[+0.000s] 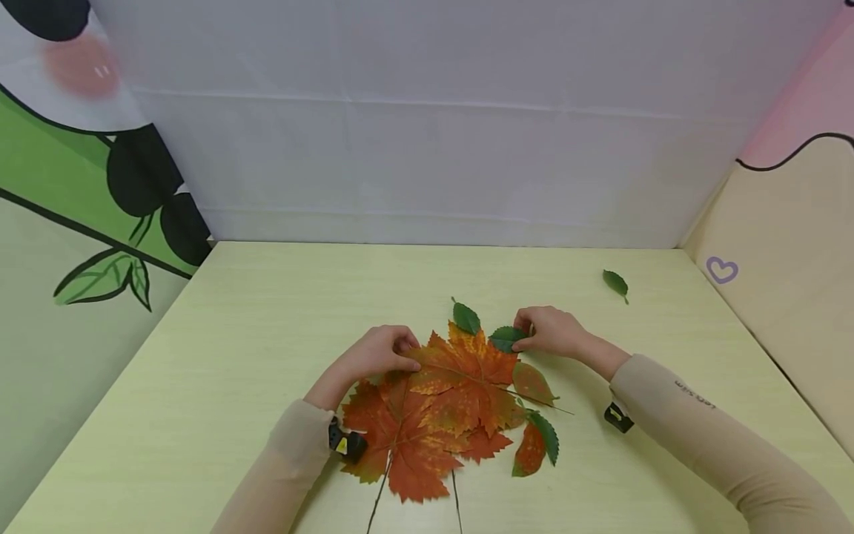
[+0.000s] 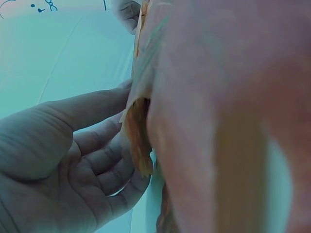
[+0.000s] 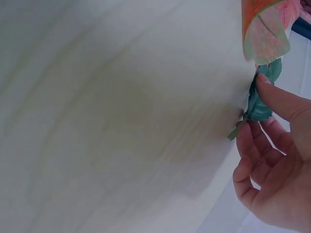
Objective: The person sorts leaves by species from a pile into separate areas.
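Note:
Between thumb and fingers, my left hand pinches the upper left edge of an orange maple leaf. That leaf overlaps a redder maple leaf at its lower left. My right hand holds a small green leaf against the maple leaf's upper right. In the right wrist view the thumb presses on this green leaf, its short stem sticking out below. Another green leaf lies at the top of the cluster. The left wrist view shows leaf edges close up, mostly blurred.
Right of the cluster lie an orange-green oval leaf, a red oval leaf and a green leaf. A lone green leaf is at the far right of the pale wooden table. Panels stand around the back and sides.

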`<action>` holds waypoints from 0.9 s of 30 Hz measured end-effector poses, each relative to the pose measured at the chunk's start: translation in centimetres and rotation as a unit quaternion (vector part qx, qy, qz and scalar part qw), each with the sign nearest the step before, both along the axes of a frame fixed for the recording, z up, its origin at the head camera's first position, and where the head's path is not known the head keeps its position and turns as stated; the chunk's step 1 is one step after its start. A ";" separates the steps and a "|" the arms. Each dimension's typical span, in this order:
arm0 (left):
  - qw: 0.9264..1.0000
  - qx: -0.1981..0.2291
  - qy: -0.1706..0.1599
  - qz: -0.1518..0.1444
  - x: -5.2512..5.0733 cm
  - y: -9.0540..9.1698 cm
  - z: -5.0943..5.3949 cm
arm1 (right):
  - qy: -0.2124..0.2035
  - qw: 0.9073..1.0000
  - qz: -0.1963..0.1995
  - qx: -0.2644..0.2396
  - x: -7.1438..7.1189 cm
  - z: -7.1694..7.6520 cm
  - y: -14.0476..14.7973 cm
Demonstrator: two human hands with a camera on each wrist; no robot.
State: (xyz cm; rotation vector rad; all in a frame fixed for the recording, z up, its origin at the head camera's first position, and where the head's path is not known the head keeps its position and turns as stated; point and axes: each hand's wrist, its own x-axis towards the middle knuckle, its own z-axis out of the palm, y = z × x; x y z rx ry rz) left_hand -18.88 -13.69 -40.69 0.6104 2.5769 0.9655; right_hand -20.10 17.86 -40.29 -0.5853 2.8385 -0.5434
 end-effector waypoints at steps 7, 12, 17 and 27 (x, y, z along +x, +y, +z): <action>1.000 0.009 0.000 -0.009 -0.2 0.1 -0.2 | 0.011 1.000 -0.001 0.010 -0.2 -0.2 0.1; 1.000 0.009 0.001 -0.009 -0.3 0.1 -0.3 | 0.017 1.000 -0.003 0.009 -0.4 -0.5 0.4; 1.000 0.010 0.002 -0.005 -0.4 0.0 -0.3 | 0.018 1.000 -0.006 -0.001 -0.5 -0.4 0.6; 1.000 0.011 0.003 -0.007 -0.3 0.0 -0.4 | 0.026 0.999 -0.027 -0.022 -1.1 0.1 1.7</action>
